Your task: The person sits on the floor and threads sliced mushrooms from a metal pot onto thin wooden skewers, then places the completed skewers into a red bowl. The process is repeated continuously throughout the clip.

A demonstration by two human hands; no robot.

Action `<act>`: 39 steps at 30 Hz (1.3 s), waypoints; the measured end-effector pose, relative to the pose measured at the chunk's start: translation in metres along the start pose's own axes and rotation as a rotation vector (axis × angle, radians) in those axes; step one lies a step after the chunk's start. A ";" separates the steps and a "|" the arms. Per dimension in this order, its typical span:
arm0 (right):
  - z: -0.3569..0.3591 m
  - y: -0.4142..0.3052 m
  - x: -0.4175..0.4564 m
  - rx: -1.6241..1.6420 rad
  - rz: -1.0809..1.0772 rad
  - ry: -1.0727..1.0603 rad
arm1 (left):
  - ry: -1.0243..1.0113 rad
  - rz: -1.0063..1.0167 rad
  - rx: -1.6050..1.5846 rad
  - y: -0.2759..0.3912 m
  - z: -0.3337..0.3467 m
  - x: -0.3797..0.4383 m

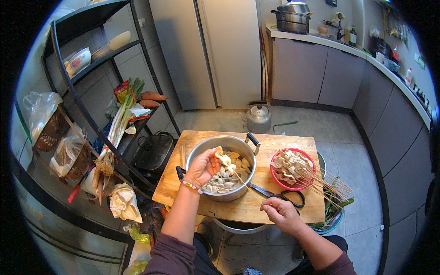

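Observation:
My left hand (203, 168), with a beaded bracelet at the wrist, pinches a pale folded food piece (219, 151) over a metal pot (229, 197). More pale pieces sit below it on a thin wooden skewer (250, 190), whose lower end my right hand (279, 212) holds between thumb and fingers. Many loose pale pieces (224, 182) lie inside the pot. At the right of the wooden board (213, 209), a red plastic bowl (275, 175) holds loaded skewers (292, 165), their bare sticks pointing right. Black-handled scissors (292, 198) lie between pot and bowl, partly behind my right hand.
A few bare skewers (183, 154) lie left of the pot. Below the board's right edge stands a basin (335, 223) with green leaves. A kettle (258, 118) is on the floor beyond. A black metal rack (120, 158) with scallions (118, 123) stands left; cabinets (299, 68) line the right.

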State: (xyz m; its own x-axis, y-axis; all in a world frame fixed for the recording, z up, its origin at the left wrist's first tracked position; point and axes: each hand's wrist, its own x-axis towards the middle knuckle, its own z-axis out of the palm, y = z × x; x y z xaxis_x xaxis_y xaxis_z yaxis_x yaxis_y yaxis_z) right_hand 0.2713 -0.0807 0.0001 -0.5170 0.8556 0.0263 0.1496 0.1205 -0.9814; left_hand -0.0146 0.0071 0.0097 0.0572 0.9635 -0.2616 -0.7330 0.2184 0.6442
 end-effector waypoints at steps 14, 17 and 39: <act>-0.009 0.004 0.002 0.171 0.055 -0.039 | -0.173 -0.111 -0.117 0.001 -0.005 0.004; -0.009 0.007 0.003 0.260 0.072 -0.058 | -0.168 -0.109 -0.116 0.000 -0.005 0.003; 0.013 0.016 0.007 -0.387 -0.226 0.240 | -0.057 -0.018 -0.152 -0.010 0.009 0.004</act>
State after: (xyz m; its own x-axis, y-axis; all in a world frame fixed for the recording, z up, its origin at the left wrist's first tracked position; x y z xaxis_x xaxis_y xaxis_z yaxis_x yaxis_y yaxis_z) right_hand 0.2590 -0.0797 -0.0181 -0.3705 0.8729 0.3173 0.3813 0.4545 -0.8050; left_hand -0.0016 0.0100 0.0087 0.1068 0.9677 -0.2285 -0.8256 0.2144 0.5220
